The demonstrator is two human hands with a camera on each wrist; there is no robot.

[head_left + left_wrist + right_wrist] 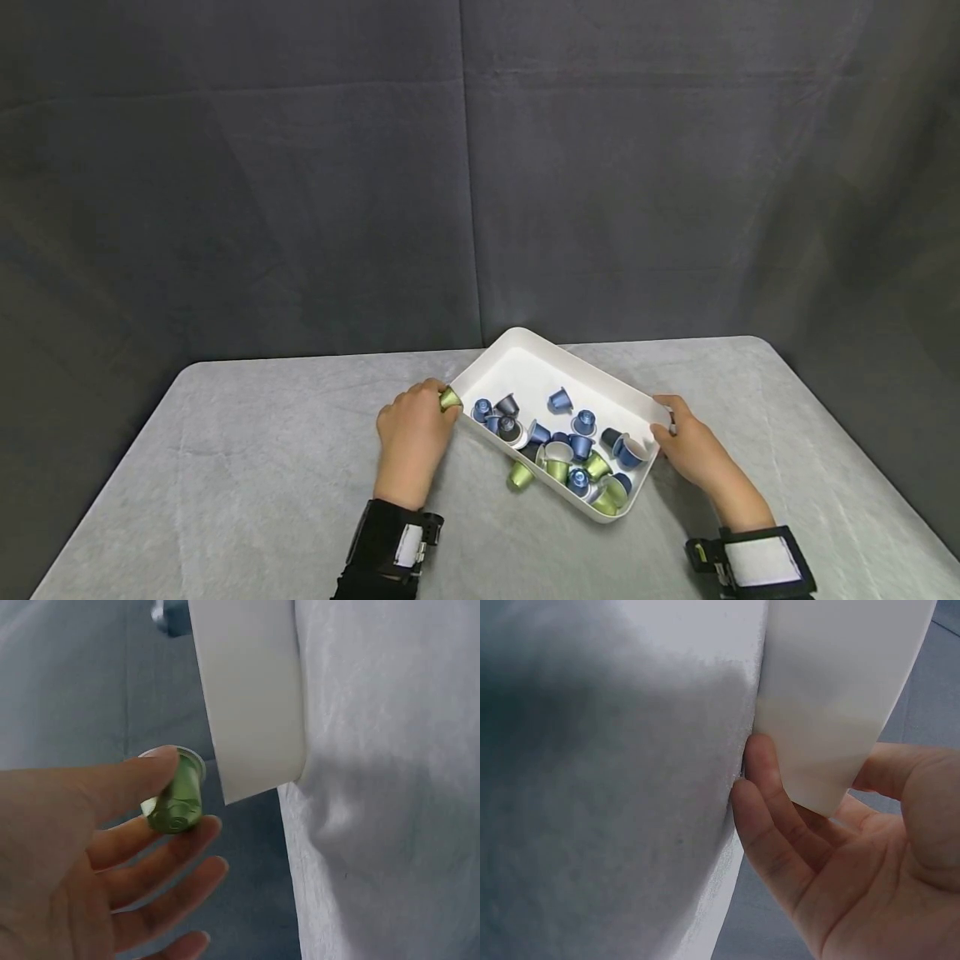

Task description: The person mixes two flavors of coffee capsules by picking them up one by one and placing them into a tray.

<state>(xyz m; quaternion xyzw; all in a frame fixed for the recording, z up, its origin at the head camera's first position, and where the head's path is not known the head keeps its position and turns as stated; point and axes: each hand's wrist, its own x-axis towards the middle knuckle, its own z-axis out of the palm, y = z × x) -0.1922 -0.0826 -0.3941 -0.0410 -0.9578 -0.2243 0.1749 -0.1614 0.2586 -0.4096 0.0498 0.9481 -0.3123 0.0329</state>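
Grey cloth covers the surface [262, 467], where a white tray [525, 362] sits tilted, blue and green capsules [581, 446] heaped toward its lower end. At its right corner, the right hand [693, 450] grips the tray wall, fingers curled beneath. Against the tray's left edge, the left hand [412, 437] pinches a green capsule [176, 799] between thumb and fingers.

We see a green coffee capsule [450, 398] pinched at the white tray's [525, 360] left rim; the tray sits tilted, holding blue and green capsules.
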